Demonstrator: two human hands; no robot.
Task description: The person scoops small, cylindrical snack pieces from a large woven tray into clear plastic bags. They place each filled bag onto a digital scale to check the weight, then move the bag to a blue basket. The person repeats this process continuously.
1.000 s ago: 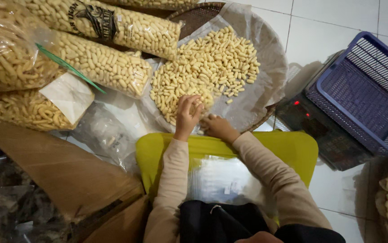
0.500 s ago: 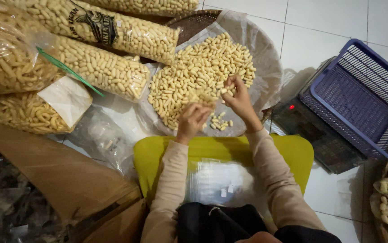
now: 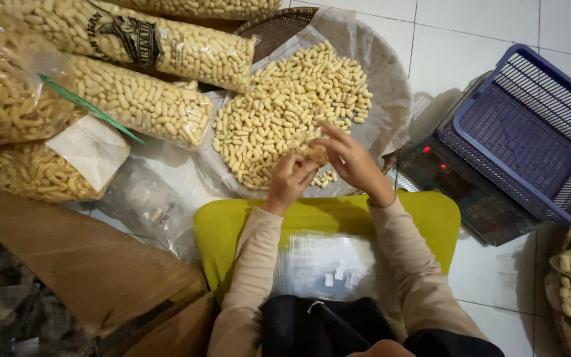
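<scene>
Hands gathering snack sticks at the near edge of the heap

Nearest, clear bags (image 3: 325, 268) lie on a yellow tray (image 3: 226, 228). Beyond it, left hand (image 3: 290, 180) and right hand (image 3: 348, 158) pinch sticks together at the snack heap (image 3: 285, 106), on plastic sheeting over white floor tiles (image 3: 471, 39).

White tiled floor (image 3: 484, 39) under dim light, brown cardboard (image 3: 80, 264) at the lower left.

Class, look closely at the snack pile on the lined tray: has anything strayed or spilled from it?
Yes. A few snack sticks lie apart from the main pile, on the plastic liner at its near edge, just below the right hand.
</scene>
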